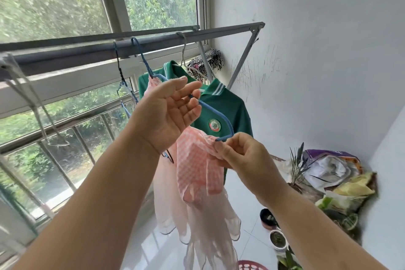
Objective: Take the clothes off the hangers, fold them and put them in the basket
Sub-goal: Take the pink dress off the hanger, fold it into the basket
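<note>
A pink checked garment (197,171) with sheer pale ruffles hangs from a blue hanger (215,114) hooked on the grey rail (87,50). My right hand (237,155) pinches the pink fabric at the hanger's right tip. Palm up, my left hand (168,112) has its fingertips touching the hanger's arm and its fingers apart. Behind them a green polo shirt (228,105) with a round badge hangs on a white hanger (184,55). The rim of a pink basket (252,265) shows at the bottom edge.
Empty hangers (125,87) hang on the rail to the left, in front of the barred window (65,138). A black-and-white cloth (208,63) sits at the rail's far end. Potted plants (278,239) and bags (335,173) crowd the right corner by the white wall.
</note>
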{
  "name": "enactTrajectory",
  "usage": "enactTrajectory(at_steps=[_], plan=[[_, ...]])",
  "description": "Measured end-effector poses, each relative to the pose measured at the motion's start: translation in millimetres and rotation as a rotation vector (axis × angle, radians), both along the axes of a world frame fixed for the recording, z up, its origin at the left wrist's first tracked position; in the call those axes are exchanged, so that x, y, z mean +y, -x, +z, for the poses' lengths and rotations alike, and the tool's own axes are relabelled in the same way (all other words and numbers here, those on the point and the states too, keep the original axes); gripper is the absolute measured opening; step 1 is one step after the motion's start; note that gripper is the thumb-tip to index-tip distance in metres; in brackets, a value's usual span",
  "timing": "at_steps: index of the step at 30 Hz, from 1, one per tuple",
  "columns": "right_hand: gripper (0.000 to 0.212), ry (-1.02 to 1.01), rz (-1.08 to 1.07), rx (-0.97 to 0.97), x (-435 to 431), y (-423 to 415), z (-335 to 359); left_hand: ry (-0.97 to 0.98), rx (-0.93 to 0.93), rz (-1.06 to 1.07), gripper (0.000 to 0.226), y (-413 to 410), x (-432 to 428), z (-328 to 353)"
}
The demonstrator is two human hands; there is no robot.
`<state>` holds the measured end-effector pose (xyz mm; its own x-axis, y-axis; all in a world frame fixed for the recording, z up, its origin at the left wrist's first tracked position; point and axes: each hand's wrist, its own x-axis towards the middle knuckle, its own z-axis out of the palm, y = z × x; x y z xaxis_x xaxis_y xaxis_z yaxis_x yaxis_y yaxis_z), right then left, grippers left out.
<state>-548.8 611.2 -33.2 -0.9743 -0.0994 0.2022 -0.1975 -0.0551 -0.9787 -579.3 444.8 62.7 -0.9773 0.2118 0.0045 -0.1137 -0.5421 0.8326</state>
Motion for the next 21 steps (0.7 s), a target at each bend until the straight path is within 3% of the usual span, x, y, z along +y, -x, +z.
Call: enactTrajectory(at_steps=[4, 9, 14, 21], plan=[[0.030, 0.053, 0.107, -0.067, -0.2, 3.9, 6.8, 0.007, -0.005, -0.005, 0.042, -1.5, -6.0, -0.6], [0.031, 0.149, 0.218, -0.202, 2.6, 8.1, 8.0, -0.048, -0.021, -0.002, 0.031, -4.6, -14.6, 1.8], [0.041, 0.021, 0.154, -0.141, -5.4, 6.2, 13.3, -0.096, -0.015, -0.027, 0.029, -8.0, -19.4, 5.5], [0.015, -0.099, -0.037, -0.098, -9.6, 17.4, 4.2, -0.162, 0.009, -0.051, 0.034, -12.2, -20.8, 12.4]])
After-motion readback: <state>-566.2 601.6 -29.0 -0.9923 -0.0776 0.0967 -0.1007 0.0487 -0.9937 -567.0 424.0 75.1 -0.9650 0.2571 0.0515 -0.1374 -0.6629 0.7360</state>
